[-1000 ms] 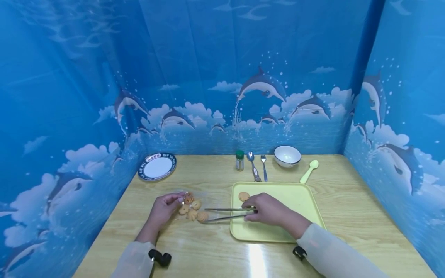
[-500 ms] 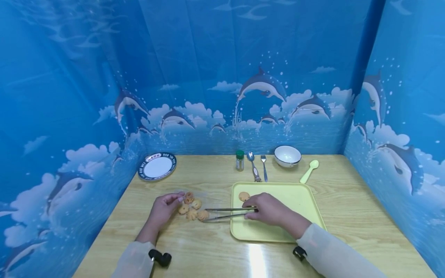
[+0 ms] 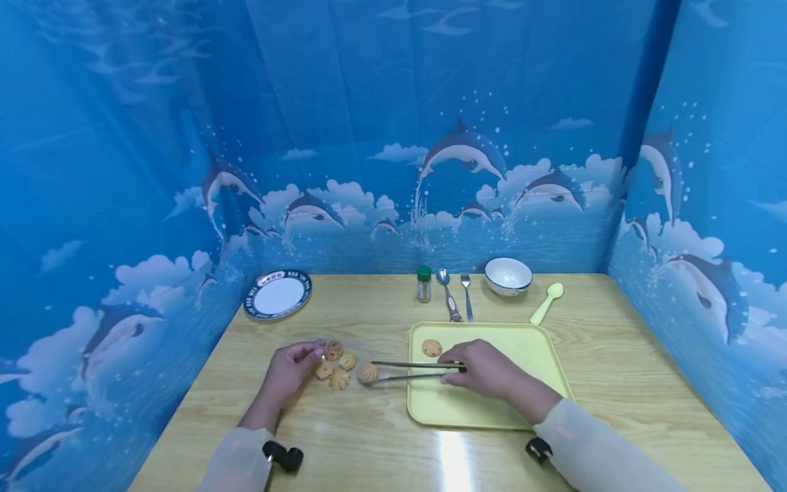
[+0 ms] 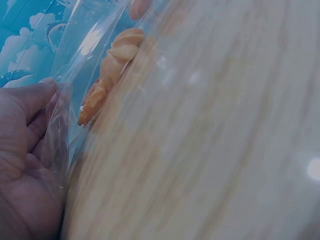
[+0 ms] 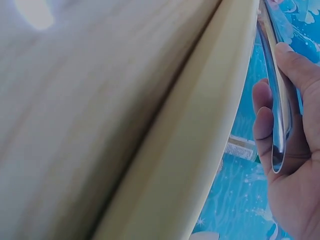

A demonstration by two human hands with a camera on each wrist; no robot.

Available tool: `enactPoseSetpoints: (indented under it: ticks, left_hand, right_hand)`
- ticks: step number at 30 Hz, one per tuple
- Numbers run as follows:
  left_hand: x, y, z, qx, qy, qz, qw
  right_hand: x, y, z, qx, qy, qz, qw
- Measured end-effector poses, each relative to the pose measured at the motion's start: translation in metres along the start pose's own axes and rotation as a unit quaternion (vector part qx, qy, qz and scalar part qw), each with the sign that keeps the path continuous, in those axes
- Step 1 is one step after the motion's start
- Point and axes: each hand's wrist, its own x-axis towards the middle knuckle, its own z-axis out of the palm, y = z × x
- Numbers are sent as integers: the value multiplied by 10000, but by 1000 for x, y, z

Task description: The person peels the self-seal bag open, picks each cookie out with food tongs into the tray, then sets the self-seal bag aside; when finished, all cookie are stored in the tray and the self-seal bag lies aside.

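My left hand (image 3: 290, 369) pinches the edge of a clear plastic bag (image 4: 91, 40) on the left of the table. Several cookies (image 3: 339, 379) lie in the bag, and the left wrist view shows a swirled one (image 4: 120, 52) close by the fingers. In my right hand (image 3: 488, 374) are metal tongs (image 5: 280, 110), thumb on one side and fingers on the other. Their tips reach left past the tray, with a round cookie (image 3: 367, 373) between them at the bag's right side. Another cookie (image 3: 432, 348) lies on the yellow tray (image 3: 492, 410) under the right hand's side.
A dark-rimmed plate (image 3: 279, 295) stands at the back left. Along the back are a green-capped jar (image 3: 424, 285), a spoon (image 3: 451, 301), a fork (image 3: 468, 301), a white bowl (image 3: 508, 277) and a light green spoon (image 3: 546, 305). Dolphin-print curtains (image 3: 393, 137) surround the table.
The right hand has moved slightly right, and the tongs have drawn a cookie away from the others. The tongs' tips have closed nearer together. The left hand stays put.
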Motion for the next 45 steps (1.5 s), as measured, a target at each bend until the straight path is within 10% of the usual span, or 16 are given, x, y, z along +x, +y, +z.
enactPoseSetpoints:
  ticks: [31,45]
  left_hand:
    - [-1,1,-1,46,-101,-96,9999]
    - [-1,4,-2,60,-125,-125,9998]
  right_hand:
    - [-123,76,-52,-355,1215,1399,9820]
    - [-141,86,-54,-399,1285,1459,9801]
